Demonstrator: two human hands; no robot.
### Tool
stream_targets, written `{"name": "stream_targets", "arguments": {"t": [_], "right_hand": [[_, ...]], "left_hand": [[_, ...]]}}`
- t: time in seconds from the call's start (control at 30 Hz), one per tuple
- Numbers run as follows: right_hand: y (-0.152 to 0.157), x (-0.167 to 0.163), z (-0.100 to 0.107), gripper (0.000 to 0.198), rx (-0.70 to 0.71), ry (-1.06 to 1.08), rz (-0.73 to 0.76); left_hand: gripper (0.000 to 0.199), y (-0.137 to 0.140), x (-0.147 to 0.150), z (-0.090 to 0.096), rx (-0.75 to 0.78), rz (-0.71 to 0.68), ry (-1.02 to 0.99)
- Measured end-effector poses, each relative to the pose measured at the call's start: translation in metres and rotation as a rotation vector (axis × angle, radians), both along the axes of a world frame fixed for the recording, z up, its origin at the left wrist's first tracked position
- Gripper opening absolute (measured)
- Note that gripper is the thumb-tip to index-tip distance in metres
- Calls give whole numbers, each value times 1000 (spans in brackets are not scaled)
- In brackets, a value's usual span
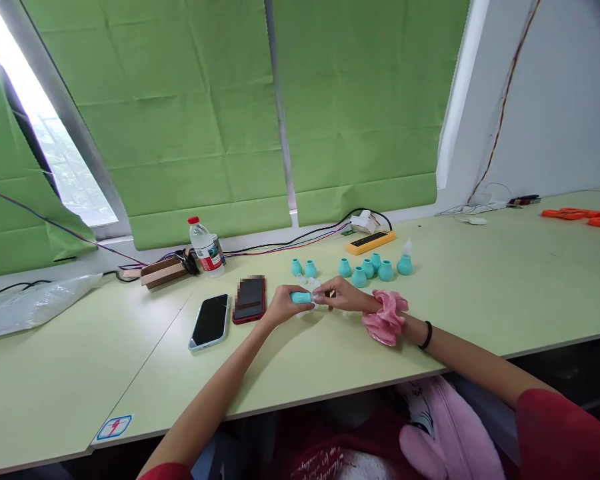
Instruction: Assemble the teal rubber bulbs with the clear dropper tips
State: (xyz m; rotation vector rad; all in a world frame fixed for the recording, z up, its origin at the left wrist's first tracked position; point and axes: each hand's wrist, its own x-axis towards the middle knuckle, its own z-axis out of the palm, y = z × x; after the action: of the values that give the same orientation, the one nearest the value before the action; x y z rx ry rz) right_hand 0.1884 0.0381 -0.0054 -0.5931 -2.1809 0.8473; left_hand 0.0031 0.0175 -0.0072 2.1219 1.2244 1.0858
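Observation:
My left hand [282, 305] is closed around a small teal squeeze bulb [301, 297], which lies sideways with its mouth toward the right. At that mouth my right hand [344, 294] pinches a small clear plastic piece [315, 298]; its exact shape is mostly hidden by the fingers. More clear plastic pieces [303, 281] lie on the table just behind and under the hands. Two teal bulbs [311, 269] stand behind them. To the right is a group of several teal bulbs [369, 268], and one bulb [405, 265] there carries a clear pointed tip [407, 247].
Left of the hands lie a red-cased phone [250, 298] and a pale-cased phone [210, 323]. Farther back are a plastic bottle [207, 248], a cardboard box [163, 271], a yellow device [371, 243] and cables. Orange scissors [585, 216] lie far right on the table [455, 293].

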Motion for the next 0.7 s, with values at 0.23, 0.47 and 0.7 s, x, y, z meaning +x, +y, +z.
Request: {"name": "stream_targets", "arguments": {"t": [0.23, 0.47, 0.7], "right_hand": [[2, 6, 14, 33, -517, -24, 119], [-2, 12, 25, 22, -758, -119, 169], [-7, 12, 28, 22, -797, -103, 166]], "left_hand": [[26, -9, 4, 5, 221, -48, 130], [23, -17, 7, 7, 368, -108, 341], [33, -18, 9, 7, 417, -111, 330]]}}
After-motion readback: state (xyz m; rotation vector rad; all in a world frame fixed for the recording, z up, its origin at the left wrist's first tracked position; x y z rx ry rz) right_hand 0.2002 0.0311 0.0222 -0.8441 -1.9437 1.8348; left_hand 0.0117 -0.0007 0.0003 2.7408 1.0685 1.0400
